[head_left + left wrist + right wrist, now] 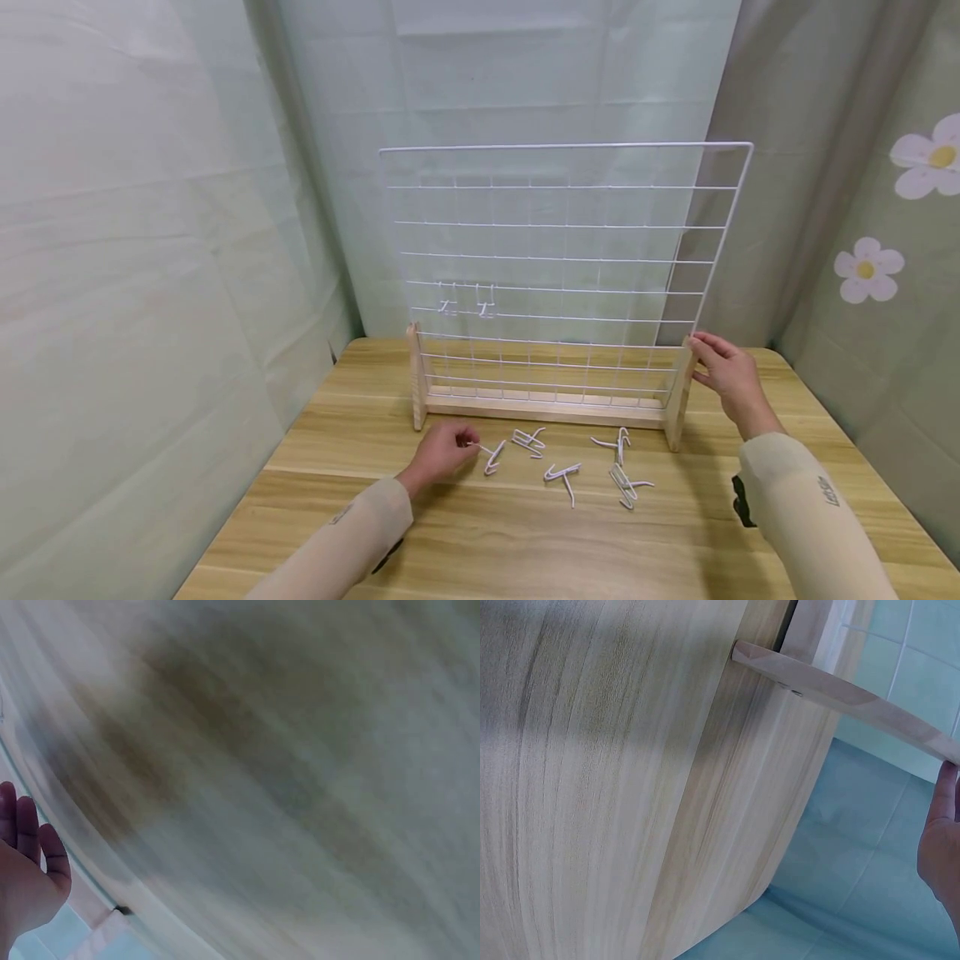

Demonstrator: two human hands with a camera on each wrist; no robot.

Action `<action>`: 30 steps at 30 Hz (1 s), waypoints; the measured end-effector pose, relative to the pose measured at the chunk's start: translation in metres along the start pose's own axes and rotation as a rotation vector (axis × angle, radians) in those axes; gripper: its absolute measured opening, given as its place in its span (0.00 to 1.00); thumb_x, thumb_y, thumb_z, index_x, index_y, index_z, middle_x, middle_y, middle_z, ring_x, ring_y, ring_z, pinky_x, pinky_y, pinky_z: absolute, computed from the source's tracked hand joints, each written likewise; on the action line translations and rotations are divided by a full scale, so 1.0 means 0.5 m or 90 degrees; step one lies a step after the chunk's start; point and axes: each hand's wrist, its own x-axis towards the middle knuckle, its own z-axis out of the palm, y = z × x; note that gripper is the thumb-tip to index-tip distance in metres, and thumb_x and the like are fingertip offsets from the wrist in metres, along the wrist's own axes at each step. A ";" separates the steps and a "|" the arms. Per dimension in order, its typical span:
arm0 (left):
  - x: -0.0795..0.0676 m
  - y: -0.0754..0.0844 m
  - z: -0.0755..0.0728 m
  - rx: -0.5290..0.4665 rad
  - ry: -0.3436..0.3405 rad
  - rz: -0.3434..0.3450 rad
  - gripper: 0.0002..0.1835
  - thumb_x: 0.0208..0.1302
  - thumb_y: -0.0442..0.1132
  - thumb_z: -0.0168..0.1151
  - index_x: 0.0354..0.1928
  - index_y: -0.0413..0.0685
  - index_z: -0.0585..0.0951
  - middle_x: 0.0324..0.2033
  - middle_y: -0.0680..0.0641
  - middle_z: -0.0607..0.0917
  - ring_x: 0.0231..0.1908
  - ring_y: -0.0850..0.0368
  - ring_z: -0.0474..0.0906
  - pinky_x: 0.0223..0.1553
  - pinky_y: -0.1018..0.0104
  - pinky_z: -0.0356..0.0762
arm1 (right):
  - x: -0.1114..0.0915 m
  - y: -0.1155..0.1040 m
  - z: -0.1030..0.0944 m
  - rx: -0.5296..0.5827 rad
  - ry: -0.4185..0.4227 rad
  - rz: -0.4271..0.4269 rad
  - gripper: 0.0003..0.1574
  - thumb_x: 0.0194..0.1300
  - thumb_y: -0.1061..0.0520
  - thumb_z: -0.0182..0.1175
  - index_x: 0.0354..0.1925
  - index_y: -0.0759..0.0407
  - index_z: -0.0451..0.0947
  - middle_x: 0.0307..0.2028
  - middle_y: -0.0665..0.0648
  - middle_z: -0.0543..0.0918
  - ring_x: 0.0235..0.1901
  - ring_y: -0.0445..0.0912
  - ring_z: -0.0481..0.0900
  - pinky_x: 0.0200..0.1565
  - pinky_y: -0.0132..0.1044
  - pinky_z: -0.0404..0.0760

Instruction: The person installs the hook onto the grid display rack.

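My left hand (444,450) is low over the table, thumb and fingers pinching the thin prong of a white wire hook (492,458). In the left wrist view only part of this hand (30,862) appears, with the hook out of sight. A white wire grid rack (555,319) stands upright on a wooden base. My right hand (729,377) grips the top of its right wooden side post (678,400); the right wrist view shows fingertips against that post (840,694). Two white hooks (486,302) hang side by side on the grid's left part.
Several more white hooks (562,475) lie scattered on the wood-grain table (480,550) in front of the rack. Pale green curtains (187,208) enclose the table at the left, back and right. White flowers (868,270) are printed on the right curtain.
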 end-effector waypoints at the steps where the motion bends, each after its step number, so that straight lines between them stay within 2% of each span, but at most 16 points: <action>1: -0.001 -0.002 0.000 0.001 -0.005 0.002 0.02 0.57 0.31 0.69 0.31 0.45 0.84 0.27 0.54 0.81 0.30 0.62 0.73 0.34 0.67 0.74 | 0.001 0.000 0.000 -0.003 0.001 0.002 0.24 0.70 0.43 0.60 0.57 0.53 0.75 0.43 0.38 0.76 0.48 0.37 0.73 0.41 0.26 0.80; 8: -0.004 -0.005 0.003 -0.011 -0.021 0.016 0.02 0.57 0.33 0.70 0.32 0.44 0.85 0.28 0.54 0.80 0.32 0.61 0.74 0.36 0.67 0.74 | 0.003 0.000 0.001 -0.006 -0.001 0.006 0.23 0.70 0.44 0.60 0.57 0.52 0.75 0.43 0.38 0.75 0.49 0.38 0.73 0.41 0.26 0.80; 16: -0.006 -0.001 0.009 -0.002 -0.010 0.041 0.03 0.55 0.32 0.71 0.30 0.45 0.85 0.27 0.55 0.79 0.31 0.62 0.73 0.35 0.68 0.73 | -0.001 -0.003 0.005 0.009 0.000 0.003 0.20 0.69 0.43 0.60 0.54 0.50 0.77 0.43 0.38 0.76 0.47 0.36 0.73 0.40 0.26 0.80; 22: -0.012 0.005 0.016 -0.009 -0.027 0.036 0.03 0.55 0.33 0.71 0.30 0.46 0.85 0.28 0.55 0.80 0.31 0.62 0.73 0.35 0.68 0.73 | -0.006 -0.002 0.001 0.008 0.001 0.007 0.24 0.69 0.43 0.60 0.57 0.54 0.76 0.42 0.38 0.76 0.45 0.34 0.73 0.40 0.25 0.80; 27: -0.018 -0.005 0.021 -0.024 -0.011 0.067 0.04 0.55 0.34 0.72 0.29 0.46 0.84 0.27 0.57 0.80 0.30 0.65 0.74 0.34 0.67 0.75 | -0.008 -0.003 -0.001 -0.001 -0.001 0.004 0.31 0.69 0.42 0.60 0.61 0.59 0.73 0.43 0.38 0.76 0.47 0.36 0.73 0.41 0.26 0.80; 30: -0.016 -0.010 0.023 -0.022 -0.015 0.058 0.04 0.56 0.35 0.72 0.29 0.47 0.85 0.27 0.58 0.81 0.31 0.65 0.75 0.36 0.66 0.76 | -0.007 -0.005 0.001 0.000 0.002 0.007 0.32 0.69 0.42 0.60 0.62 0.59 0.72 0.44 0.39 0.75 0.49 0.38 0.72 0.41 0.26 0.80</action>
